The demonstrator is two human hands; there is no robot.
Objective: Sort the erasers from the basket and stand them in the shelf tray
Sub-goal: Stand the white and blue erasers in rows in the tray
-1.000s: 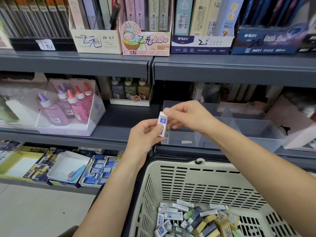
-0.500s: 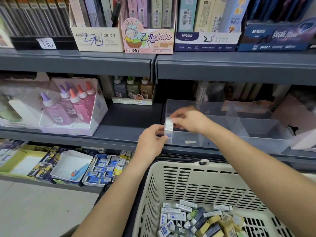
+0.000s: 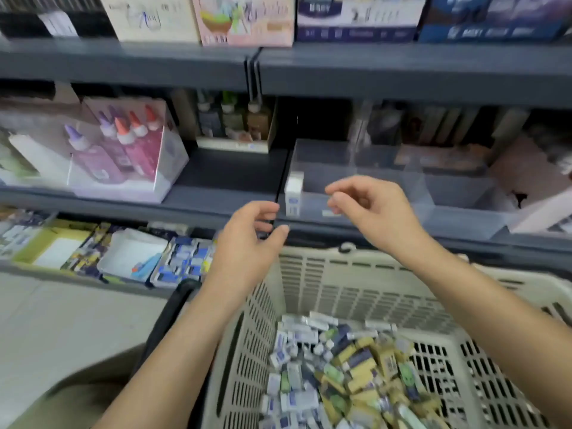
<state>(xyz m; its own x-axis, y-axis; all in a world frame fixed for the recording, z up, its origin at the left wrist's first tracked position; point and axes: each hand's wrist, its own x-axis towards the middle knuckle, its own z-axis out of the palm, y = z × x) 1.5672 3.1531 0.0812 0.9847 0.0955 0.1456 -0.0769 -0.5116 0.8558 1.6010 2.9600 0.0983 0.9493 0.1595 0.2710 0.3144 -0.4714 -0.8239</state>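
A white eraser with a blue label (image 3: 293, 193) stands upright in the front left corner of the clear shelf tray (image 3: 402, 187). My right hand (image 3: 371, 209) hovers just right of it, fingers loosely curled and holding nothing. Below and left of the eraser, my left hand (image 3: 250, 239) is also empty, with its fingers apart in front of the shelf edge. The beige plastic basket (image 3: 340, 274) sits under my arms and holds a heap of several white, blue, yellow and green erasers (image 3: 337, 373). The whole view is motion-blurred.
Glue bottles in a display box (image 3: 123, 153) stand on the same shelf to the left. Small bottles (image 3: 232, 122) sit behind. Boxes of pencil leads (image 3: 247, 20) line the shelf above. The lower shelf holds stationery trays (image 3: 133, 255).
My right hand stood the eraser in the tray's corner and let go, drawing back to the right. My left hand dropped lower. The camera tilted down toward the basket.
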